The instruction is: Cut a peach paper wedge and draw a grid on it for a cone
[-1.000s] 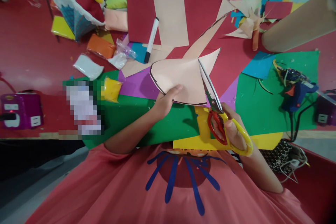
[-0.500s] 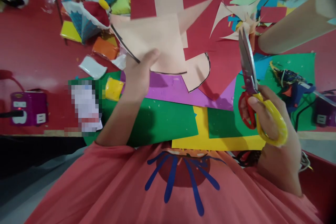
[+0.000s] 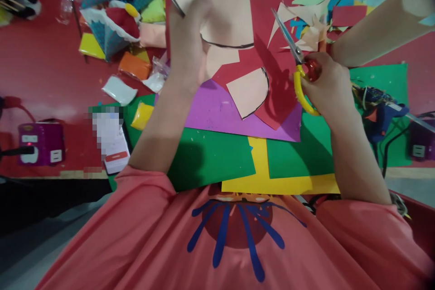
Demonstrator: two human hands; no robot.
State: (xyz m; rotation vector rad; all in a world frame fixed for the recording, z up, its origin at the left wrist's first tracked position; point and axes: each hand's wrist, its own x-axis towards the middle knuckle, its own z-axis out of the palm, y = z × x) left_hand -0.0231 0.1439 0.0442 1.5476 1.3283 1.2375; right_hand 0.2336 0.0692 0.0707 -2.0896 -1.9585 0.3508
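Observation:
My left hand (image 3: 190,31) grips a large cream paper piece (image 3: 224,4) with a black marker line along its lower edge. My right hand (image 3: 328,77) holds a pair of scissors (image 3: 288,38) with red and yellow handles, the blades pointing up and left and nearly closed. Below the held paper, a small cream cutout (image 3: 249,93) with a black curved edge lies across the red and purple sheets. Another cream piece (image 3: 222,60) shows beside my left wrist, partly hidden by the hand and the held paper.
Purple sheet (image 3: 210,108), green sheet (image 3: 210,158) and yellow sheet (image 3: 282,186) cover the near table. Paper scraps (image 3: 306,36) and a rolled cream sheet (image 3: 374,31) are at right, near a blue glue gun (image 3: 384,122). At left lie packets, cone-shaped crafts (image 3: 108,29) and a phone (image 3: 117,154).
The left hand has lifted the large cream paper up and away from me. The right hand has moved up and left with the scissors, which now tilt left.

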